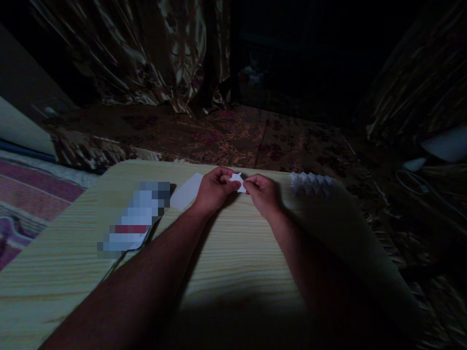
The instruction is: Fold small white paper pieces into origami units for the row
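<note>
A pale wood-grained table (237, 253) fills the lower and middle frame, with a shiny draped curtain (189, 53) at upper left. A pixelated object (134, 218) lies left of centre, its details unreadable. The person's left hand (215, 189) and right hand (264, 193) meet just above the frame's middle, the fingers of both closed in a pinch. Beside the left hand lies a white sheet (188, 191); right of centre, 2 rows of small white pieces (310, 184) stand near the table's far edge. Smallest, a white star-shaped piece (239, 178) sits at upper centre, gripped between the 2 hands.
</note>
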`<state>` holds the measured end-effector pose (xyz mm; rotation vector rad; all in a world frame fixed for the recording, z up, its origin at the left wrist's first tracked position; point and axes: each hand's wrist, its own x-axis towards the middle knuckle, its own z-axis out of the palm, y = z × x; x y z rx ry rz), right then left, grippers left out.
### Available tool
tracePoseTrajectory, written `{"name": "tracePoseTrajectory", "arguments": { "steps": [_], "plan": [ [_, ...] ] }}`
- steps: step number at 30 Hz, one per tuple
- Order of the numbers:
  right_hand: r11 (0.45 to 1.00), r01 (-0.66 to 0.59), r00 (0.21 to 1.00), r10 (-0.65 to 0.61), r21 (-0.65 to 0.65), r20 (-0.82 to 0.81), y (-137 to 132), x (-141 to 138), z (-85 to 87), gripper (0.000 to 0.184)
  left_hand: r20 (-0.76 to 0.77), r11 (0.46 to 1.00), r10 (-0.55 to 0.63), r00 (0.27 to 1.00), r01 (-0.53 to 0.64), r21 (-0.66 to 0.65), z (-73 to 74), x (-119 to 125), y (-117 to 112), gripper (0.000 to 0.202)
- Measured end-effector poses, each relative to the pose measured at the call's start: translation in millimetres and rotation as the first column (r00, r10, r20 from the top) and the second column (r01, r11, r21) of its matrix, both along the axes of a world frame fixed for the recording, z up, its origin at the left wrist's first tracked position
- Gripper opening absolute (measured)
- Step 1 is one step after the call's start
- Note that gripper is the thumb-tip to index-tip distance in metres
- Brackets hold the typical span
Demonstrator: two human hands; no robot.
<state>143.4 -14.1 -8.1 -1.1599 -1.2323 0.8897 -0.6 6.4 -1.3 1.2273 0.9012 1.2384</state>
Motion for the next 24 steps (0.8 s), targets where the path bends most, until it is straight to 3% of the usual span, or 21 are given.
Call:
{"name": "tracePoseTrajectory", "arguments": {
  "steps": [8, 24],
  "plan": [
    [1.000, 0.021, 1.000, -0.021, 0.000, -0.003, -0.5, -2.2, 0.0, 0.021, -0.027, 1.000, -0.011, 1.000, 0.012, 0.015, -2.2, 0.1, -0.2, 0.038],
    [0.999, 0.013, 1.000, -0.012, 0.029, -0.026, 1.1, -1.4, -3.0, 0.016, -0.028, 0.999, -0.036, 0.999, 0.036, 0.022, -3.3, 0.1, 0.0, 0.034]
  ]
}}
